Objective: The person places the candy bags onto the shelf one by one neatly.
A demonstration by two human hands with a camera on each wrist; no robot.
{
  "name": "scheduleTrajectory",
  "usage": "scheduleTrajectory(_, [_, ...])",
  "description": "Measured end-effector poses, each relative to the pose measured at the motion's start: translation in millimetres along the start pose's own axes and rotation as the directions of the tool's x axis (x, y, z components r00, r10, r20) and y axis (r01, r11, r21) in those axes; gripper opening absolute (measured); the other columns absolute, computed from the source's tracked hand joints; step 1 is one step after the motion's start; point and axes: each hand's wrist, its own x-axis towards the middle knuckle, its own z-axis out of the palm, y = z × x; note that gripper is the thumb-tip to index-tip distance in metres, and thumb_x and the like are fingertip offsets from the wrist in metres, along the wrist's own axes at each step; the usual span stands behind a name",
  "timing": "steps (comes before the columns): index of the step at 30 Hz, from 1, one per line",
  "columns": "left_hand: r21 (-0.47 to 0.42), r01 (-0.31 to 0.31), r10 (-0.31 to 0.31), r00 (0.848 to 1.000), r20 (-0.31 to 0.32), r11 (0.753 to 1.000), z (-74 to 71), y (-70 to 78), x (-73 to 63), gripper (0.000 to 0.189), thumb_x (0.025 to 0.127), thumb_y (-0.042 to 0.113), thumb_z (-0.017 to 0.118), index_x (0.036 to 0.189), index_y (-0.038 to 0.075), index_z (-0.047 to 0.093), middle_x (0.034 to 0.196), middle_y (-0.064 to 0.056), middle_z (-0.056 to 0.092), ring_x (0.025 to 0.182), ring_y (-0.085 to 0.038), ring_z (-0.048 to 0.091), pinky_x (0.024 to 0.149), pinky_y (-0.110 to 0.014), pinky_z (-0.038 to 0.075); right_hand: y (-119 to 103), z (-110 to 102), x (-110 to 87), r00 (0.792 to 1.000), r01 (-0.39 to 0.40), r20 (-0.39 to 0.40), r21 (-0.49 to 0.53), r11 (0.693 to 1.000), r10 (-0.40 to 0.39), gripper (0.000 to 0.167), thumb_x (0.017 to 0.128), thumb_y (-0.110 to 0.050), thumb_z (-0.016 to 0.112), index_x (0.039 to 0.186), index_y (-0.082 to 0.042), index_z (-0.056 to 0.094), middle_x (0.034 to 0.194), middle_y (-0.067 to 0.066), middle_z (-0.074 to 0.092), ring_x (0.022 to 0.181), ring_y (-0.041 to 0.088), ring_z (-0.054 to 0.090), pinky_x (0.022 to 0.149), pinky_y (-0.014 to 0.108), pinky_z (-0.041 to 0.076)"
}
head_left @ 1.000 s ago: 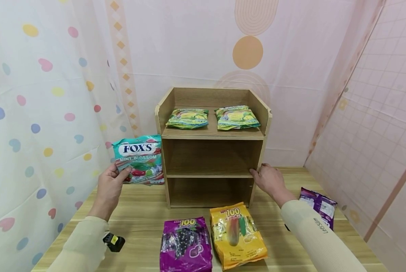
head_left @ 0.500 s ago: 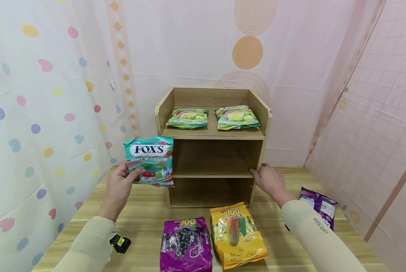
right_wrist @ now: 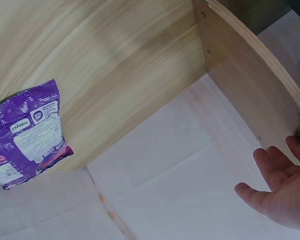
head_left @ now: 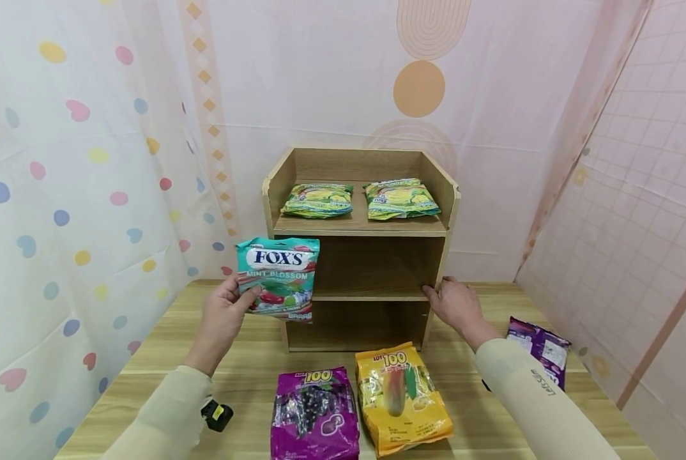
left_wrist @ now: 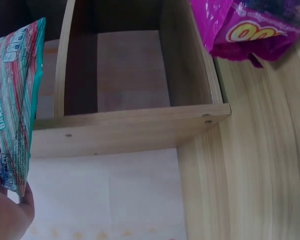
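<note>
My left hand (head_left: 222, 322) pinches a teal candy bag (head_left: 276, 278) marked FOX'S Mint Blossom by its lower left side, thumb across the front. The bag is upright in front of the left side of a small wooden shelf (head_left: 359, 232), overlapping its middle and lower openings. In the left wrist view the candy bag (left_wrist: 12, 100) shows its printed side edge, fingers at the bottom. At the shelf's right side panel, my right hand (head_left: 457, 306) grips the front edge, thumb on the inner side. The right wrist view shows the other fingers (right_wrist: 275, 162) loosely bent along the panel's outside.
Two green-yellow candy bags (head_left: 318, 200) lie on the shelf's top level. A purple LOT 100 bag (head_left: 315, 415) and a yellow one (head_left: 402, 399) lie in front of the shelf. Another purple bag (head_left: 538, 348) lies at the right, partly behind the sleeve. Patterned curtains (head_left: 343, 76) surround the table.
My left hand has carried the teal candy bag rightward and slightly down, from beside the shelf to in front of its left side. The right hand stays in place.
</note>
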Motion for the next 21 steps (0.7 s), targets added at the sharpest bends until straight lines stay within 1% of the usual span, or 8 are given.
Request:
scheduleTrajectory(5, [0.003, 0.041, -0.041, 0.999, 0.003, 0.999, 6.7, 1.3, -0.9, 0.036, 0.1, 0.016, 0.061, 0.128, -0.006, 0.059, 0.106, 0.003, 0.073, 0.091, -0.006, 0.068, 0.076, -0.023, 0.056, -0.3, -0.6, -0.3, 1.0, 0.002, -0.002, 0.0, 1.0, -0.002, 0.059, 0.103, -0.034, 0.048, 0.05, -0.009, 0.049, 0.122, 0.03, 0.062, 0.104, 0.044, 0.065, 0.091, 0.056, 0.048])
scheduleTrajectory(9, [0.004, 0.069, -0.069, 0.998, 0.008, 0.998, 11.8, 1.9, -1.3, 0.035, 0.1, 0.017, 0.061, 0.129, -0.003, 0.06, 0.11, -0.005, 0.073, 0.092, -0.007, 0.069, 0.077, -0.024, 0.056, -0.2, -0.4, -0.5, 1.0, 0.002, -0.001, -0.006, 1.0, -0.002, 0.059, 0.103, -0.034, 0.048, 0.05, -0.009, 0.049, 0.122, 0.03, 0.062, 0.103, 0.044, 0.065, 0.09, 0.056, 0.048])
scheduleTrajectory(14, [0.016, 0.086, -0.087, 0.996, 0.011, 0.996, 18.7, 1.5, -1.1, 0.033, 0.1, 0.015, 0.062, 0.127, -0.003, 0.061, 0.112, -0.016, 0.071, 0.088, -0.009, 0.069, 0.075, -0.025, 0.056, 0.2, 0.6, -0.4, 1.0, -0.004, 0.005, -0.011, 1.0, 0.004, 0.059, 0.103, -0.035, 0.048, 0.05, -0.009, 0.049, 0.122, 0.03, 0.062, 0.102, 0.044, 0.065, 0.089, 0.055, 0.049])
scheduleTrajectory(18, [0.041, 0.088, -0.088, 0.996, 0.011, 0.995, 24.4, 1.9, -1.2, 0.03, 0.099, 0.013, 0.062, 0.125, -0.002, 0.063, 0.111, -0.02, 0.07, 0.084, -0.009, 0.068, 0.072, -0.024, 0.056, -0.1, 0.2, -0.5, 1.0, -0.005, 0.002, -0.005, 1.0, 0.005, 0.059, 0.103, -0.035, 0.048, 0.05, -0.009, 0.049, 0.121, 0.03, 0.062, 0.102, 0.044, 0.065, 0.089, 0.055, 0.049])
scheduleTrajectory(21, [0.065, 0.091, -0.091, 0.996, 0.005, 0.994, 28.5, 2.2, -0.9, 0.027, 0.099, 0.012, 0.063, 0.122, -0.002, 0.064, 0.107, -0.019, 0.071, 0.079, -0.01, 0.066, 0.067, -0.023, 0.055, 0.0, -0.1, -0.6, 1.0, -0.009, 0.002, -0.001, 1.0, 0.009, 0.059, 0.103, -0.035, 0.048, 0.05, -0.009, 0.049, 0.121, 0.03, 0.062, 0.101, 0.044, 0.065, 0.088, 0.055, 0.049])
